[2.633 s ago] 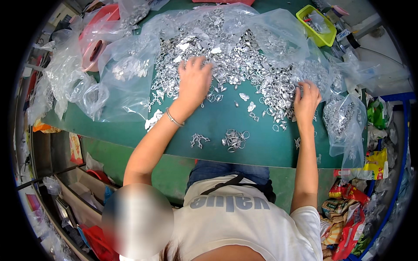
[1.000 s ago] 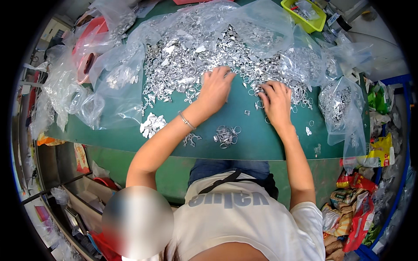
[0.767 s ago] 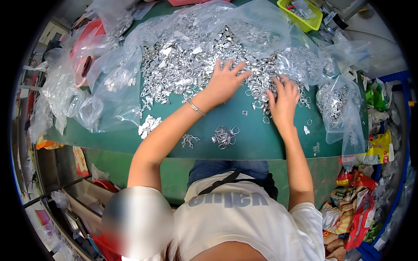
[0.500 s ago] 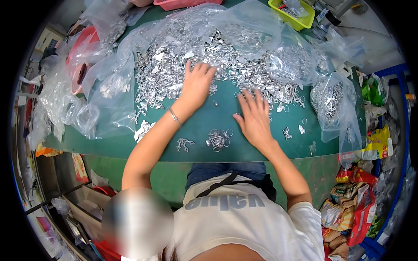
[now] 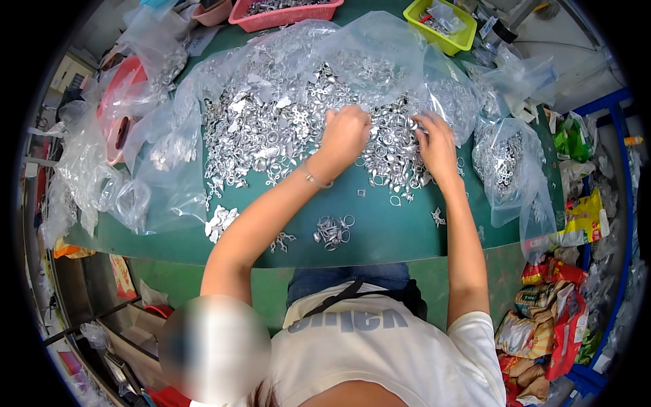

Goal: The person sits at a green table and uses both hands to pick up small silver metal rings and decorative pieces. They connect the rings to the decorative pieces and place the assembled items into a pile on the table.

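Observation:
A wide heap of small silver-coloured metal pieces (image 5: 264, 129), with rings and pendant-like shapes among them, covers the middle of the green table. My left hand (image 5: 344, 139) reaches into its near edge with the fingers curled; whatever they hold is hidden. At the heap's right part is my right hand (image 5: 438, 146), bent fingers and thumb apart, the tips by a shiny piece. Close to the near edge lies a small separate pile of rings (image 5: 332, 233). Left of it, cross-shaped pieces (image 5: 281, 242) are partly behind my left forearm, and flat pale pieces (image 5: 220, 222) lie farther left.
Clear plastic bags (image 5: 373, 47) lie over the heap's far side. A bag of metal pieces (image 5: 505, 163) rests at the right. A pink basket (image 5: 288, 15) and a yellow-green basket (image 5: 444, 37) stand at the back. Colourful packets (image 5: 542, 319) fill a blue-framed rack beyond the table.
Both hands have moved farther into the heap and to the right, and their fingers have bent. Pieces at the heap's near right edge have shifted. The view has tilted slightly.

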`<state>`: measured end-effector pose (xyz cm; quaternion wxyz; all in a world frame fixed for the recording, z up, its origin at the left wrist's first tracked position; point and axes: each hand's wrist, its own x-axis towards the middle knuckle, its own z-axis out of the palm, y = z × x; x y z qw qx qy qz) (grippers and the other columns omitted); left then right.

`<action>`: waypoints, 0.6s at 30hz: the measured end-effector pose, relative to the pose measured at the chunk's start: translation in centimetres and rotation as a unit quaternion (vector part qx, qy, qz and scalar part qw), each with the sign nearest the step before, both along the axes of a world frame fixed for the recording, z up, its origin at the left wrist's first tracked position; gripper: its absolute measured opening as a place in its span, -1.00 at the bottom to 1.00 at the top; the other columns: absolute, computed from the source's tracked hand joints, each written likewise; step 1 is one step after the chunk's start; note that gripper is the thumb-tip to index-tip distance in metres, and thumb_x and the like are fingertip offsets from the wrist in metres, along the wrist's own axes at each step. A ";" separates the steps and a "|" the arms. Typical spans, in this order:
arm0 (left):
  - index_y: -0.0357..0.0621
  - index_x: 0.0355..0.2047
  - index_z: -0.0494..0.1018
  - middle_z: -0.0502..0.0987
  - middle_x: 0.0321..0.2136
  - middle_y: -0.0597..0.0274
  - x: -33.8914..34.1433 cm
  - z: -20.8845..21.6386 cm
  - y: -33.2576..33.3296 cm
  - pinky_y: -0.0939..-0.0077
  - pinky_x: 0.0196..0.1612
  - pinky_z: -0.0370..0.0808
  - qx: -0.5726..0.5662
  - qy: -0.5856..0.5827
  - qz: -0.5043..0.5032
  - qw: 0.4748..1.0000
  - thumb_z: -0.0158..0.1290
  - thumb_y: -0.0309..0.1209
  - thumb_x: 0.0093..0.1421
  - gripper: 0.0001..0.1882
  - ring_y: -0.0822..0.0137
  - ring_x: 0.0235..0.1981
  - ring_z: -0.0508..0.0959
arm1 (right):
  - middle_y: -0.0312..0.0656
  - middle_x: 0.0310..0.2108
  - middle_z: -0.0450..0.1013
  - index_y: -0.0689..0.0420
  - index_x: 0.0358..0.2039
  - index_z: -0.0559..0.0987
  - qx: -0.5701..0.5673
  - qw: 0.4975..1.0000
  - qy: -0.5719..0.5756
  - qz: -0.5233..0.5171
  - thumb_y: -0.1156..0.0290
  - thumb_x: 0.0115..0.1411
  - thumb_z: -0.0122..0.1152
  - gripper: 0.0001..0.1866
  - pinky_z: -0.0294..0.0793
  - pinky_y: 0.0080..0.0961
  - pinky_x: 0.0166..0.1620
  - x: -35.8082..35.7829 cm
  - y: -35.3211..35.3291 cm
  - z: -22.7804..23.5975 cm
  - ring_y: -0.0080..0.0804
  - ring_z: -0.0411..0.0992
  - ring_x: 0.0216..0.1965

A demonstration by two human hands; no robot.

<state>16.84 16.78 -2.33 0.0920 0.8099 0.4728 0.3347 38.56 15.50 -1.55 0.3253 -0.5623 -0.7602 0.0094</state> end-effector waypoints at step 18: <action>-0.36 -0.02 0.39 0.54 -0.16 0.00 -4.9 2.2 -3.7 0.53 -0.13 0.57 -0.516 -0.496 -0.024 0.698 -0.15 -0.61 0.26 -0.71 0.29 -0.14 0.57 | -0.15 -0.19 0.42 0.18 -0.42 0.60 0.026 0.995 -0.095 -0.034 0.27 -0.03 0.33 -0.75 0.13 -0.08 0.04 -7.1 3.4 -1.5 -0.17 0.28 -0.04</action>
